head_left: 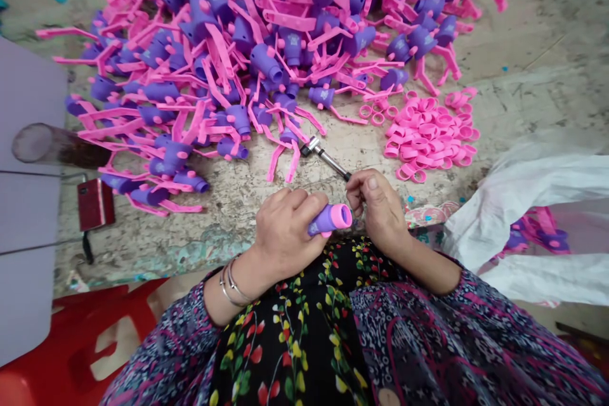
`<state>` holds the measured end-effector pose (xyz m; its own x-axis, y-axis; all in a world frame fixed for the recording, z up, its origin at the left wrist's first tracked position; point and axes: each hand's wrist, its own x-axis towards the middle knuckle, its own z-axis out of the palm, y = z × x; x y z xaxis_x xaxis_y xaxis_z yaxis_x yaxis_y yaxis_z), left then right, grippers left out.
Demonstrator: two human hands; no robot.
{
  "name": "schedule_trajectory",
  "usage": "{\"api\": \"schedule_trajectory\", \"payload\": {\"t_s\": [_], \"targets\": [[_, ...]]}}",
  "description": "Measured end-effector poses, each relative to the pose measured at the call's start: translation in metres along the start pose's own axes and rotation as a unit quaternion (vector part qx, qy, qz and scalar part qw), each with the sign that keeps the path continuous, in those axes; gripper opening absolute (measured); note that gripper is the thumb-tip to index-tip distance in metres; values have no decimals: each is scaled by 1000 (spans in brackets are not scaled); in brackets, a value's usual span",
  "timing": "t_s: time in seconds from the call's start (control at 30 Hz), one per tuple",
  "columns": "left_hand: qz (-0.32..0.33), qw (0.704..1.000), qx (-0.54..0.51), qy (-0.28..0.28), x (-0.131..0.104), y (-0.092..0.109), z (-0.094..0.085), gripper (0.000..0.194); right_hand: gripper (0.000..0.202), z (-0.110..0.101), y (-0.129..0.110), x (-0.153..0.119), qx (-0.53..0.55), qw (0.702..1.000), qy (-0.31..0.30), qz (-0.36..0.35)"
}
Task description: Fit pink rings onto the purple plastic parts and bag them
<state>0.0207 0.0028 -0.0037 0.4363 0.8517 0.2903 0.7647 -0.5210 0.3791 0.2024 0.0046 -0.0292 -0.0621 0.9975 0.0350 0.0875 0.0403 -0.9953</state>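
My left hand (288, 228) is wrapped round a purple plastic piece (320, 222), whose end toward my right hand carries a pink ring (341, 216). My right hand (378, 206) has its fingers curled round the black handle end of a small metal-headed hammer (330, 160). The hammer's head rests on the table (238, 184), pointing away to the left. Beyond my hands spreads a large heap of purple pieces with pink arms (266, 62). Right of the heap lies a pile of loose pink rings (431, 133).
At the right edge a white plastic bag (528, 187) holds more purple and pink pieces. A dark glass (78, 147) and a small red device (96, 204) with a cord stand at the left. A red plastic chair (71, 355) is at lower left.
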Motion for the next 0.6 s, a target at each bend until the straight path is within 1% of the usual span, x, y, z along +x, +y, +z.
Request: {"api": "schedule_trajectory", "payload": {"t_s": [0.1, 0.2, 0.3, 0.37, 0.47, 0.53, 0.6], "targets": [[-6, 998, 57, -18, 1, 1, 2, 18, 31, 1, -11, -1, -103, 992, -10, -76], [-14, 992, 120, -20, 3, 4, 6, 17, 28, 7, -20, 3, -208, 968, -17, -140], [-24, 984, 177, 3, 5, 6, 10, 14, 25, 17, -21, 11, -269, 950, -3, -156], [-36, 980, 198, 2, 7, 7, 11, 13, 23, 22, -18, 16, -297, 942, 18, -155], [-49, 982, 181, -25, 8, 7, 10, 15, 16, 24, -12, 20, -297, 938, 39, -172], [-59, 986, 145, -50, 10, 7, 8, 16, 16, 23, -8, 22, -278, 935, 39, -215], [-73, 989, 104, -80, 11, 8, 5, 16, 22, 21, -5, 24, -265, 925, 34, -272]]}}
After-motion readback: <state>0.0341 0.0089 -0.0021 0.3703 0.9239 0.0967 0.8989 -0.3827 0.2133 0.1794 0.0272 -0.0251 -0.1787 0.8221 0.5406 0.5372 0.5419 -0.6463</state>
